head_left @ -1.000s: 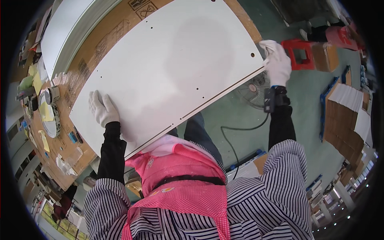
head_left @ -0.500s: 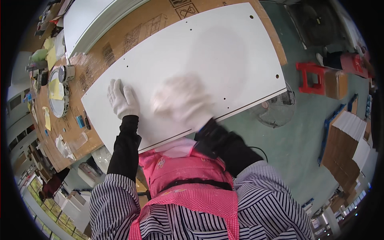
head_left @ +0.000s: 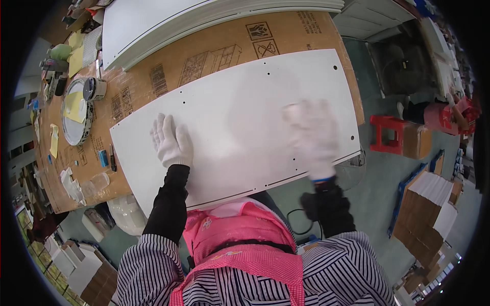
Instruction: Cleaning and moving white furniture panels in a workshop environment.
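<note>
A large white panel [head_left: 229,158] with small drilled holes and a dark groove along its near edge lies flat on a cardboard-covered table. My left hand [head_left: 172,141], in a white knit glove, rests flat on the panel's left part with its fingers stretched out. Over the right part is my right hand [head_left: 314,137], also in a white glove and smeared by motion. Something pale may be under or in its fingers, but the blur hides it.
A stack of white panels [head_left: 214,20] stands at the table's far side. On the left are a round lid [head_left: 76,125], a small tin [head_left: 95,88], a blue block [head_left: 103,158] and a knife [head_left: 113,159]. A red stool [head_left: 386,133] and a person [head_left: 443,116] are at right.
My right hand has swept right across the panel, from its middle to its right part. My left hand stays flat on the panel. The whole view has shifted, showing more of the far stack.
</note>
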`<state>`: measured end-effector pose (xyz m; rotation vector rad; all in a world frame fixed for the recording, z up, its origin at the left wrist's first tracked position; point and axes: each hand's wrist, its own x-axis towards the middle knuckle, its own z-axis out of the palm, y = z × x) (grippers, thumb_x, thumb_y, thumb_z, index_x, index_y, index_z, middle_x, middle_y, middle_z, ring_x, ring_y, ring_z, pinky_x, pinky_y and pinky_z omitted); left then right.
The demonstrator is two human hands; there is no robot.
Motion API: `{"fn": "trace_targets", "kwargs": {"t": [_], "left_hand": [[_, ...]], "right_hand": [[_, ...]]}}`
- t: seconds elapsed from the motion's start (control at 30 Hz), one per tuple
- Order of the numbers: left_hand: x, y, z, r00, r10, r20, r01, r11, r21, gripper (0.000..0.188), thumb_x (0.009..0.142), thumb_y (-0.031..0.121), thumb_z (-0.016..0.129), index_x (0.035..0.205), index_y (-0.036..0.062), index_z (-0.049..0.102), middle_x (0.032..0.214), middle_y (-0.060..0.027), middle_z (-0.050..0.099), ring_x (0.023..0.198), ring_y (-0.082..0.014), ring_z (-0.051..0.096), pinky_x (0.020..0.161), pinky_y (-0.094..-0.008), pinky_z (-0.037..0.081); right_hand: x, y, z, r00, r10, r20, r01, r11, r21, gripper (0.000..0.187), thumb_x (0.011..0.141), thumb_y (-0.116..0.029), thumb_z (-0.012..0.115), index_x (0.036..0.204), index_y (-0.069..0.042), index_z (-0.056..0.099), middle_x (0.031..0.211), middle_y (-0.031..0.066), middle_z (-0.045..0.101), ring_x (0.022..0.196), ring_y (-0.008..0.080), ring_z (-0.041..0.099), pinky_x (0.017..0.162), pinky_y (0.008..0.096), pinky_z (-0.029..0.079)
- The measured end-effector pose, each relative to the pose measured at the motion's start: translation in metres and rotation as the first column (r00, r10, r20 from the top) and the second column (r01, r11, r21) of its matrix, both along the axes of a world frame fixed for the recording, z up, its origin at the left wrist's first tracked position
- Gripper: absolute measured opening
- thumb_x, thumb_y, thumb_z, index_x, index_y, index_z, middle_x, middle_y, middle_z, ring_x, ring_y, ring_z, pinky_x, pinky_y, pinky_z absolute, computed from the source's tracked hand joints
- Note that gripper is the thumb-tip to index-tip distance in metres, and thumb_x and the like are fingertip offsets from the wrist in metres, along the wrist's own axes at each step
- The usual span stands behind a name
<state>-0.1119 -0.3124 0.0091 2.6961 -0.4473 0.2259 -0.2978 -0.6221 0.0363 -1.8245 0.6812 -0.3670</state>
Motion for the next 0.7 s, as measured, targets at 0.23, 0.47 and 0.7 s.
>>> {"fn": "trace_targets", "kwargs": {"t": [0.23,0.47,0.7], "left_hand": [[0.003,0.011,0.001,1.000,-0.003,0.016,0.003,1.000,0.004,0.045,0.096,0.031,0.048,0.132,0.0045,0.054,0.147,-0.0173,0.047,0.140,-0.0375,0.037,0.118,-0.0490,0.022],[0.002,0.010,0.008,1.000,0.010,0.019,-0.011,0.999,0.052,0.046,0.094,0.030,0.053,0.134,0.0048,0.054,0.147,-0.0169,0.046,0.140,-0.0372,0.036,0.119,-0.0499,0.021],[0.003,0.004,0.014,1.000,-0.005,-0.006,0.005,0.998,0.055,0.049,0.093,0.031,0.055,0.135,0.0055,0.052,0.149,-0.0155,0.045,0.141,-0.0364,0.035,0.119,-0.0496,0.021]], "right_hand": [[0.154,0.070,-0.014,0.832,0.399,-0.385,-0.541,0.431,-0.722,0.050,0.085,-0.033,0.057,0.135,-0.027,0.056,0.142,0.0122,0.047,0.138,0.0323,0.036,0.113,0.0578,0.024],[0.033,-0.164,0.038,0.708,-0.471,-0.526,0.055,0.779,-0.624,0.031,0.095,-0.024,0.048,0.121,-0.011,0.059,0.103,0.0203,0.067,0.097,0.0457,0.060,0.084,0.0496,0.048],[0.026,-0.068,0.068,0.955,-0.080,-0.286,-0.233,0.398,-0.887,0.028,0.087,-0.012,0.060,0.115,-0.008,0.062,0.117,0.0079,0.062,0.109,0.0338,0.056,0.082,0.0387,0.053]]}}
